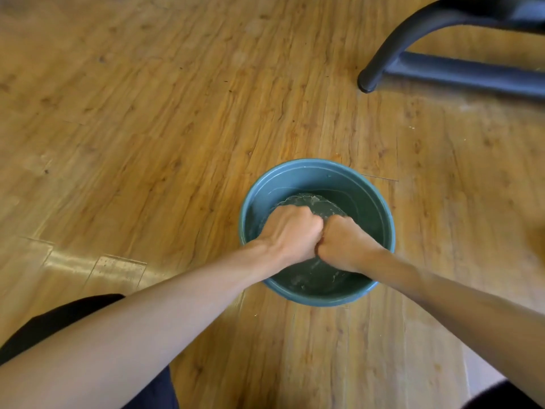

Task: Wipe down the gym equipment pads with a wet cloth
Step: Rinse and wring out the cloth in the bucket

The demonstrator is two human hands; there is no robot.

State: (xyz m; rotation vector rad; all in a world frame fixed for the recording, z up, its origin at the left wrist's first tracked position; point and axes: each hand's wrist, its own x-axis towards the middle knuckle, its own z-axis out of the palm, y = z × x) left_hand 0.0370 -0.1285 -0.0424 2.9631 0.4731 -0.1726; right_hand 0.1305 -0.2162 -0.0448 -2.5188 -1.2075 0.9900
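teal bucket (317, 175) sits on the wooden floor (147, 113), water inside. over it the left hand (290, 234) and right hand (345, 245) meet knuckle to knuckle, both clenched tight round the wet cloth (312, 202) (only a grey crumpled bit shows past the knuckles). a black equipment frame (371, 73) stands well apart, upper right.

- One view only is supplied, worn on the person's head. It is aimed forward and steeply down onto the wooden floor (147, 113).
- A wide-angle lens is used, so the floorboards are curved toward the frame edges.
- The left hand (290, 231) and right hand (346, 243) are framed close, just right of centre over the bucket (309, 165) — the forearms enter from the lower corners.
- A dark equipment frame (392, 45) is cut off at upper right.
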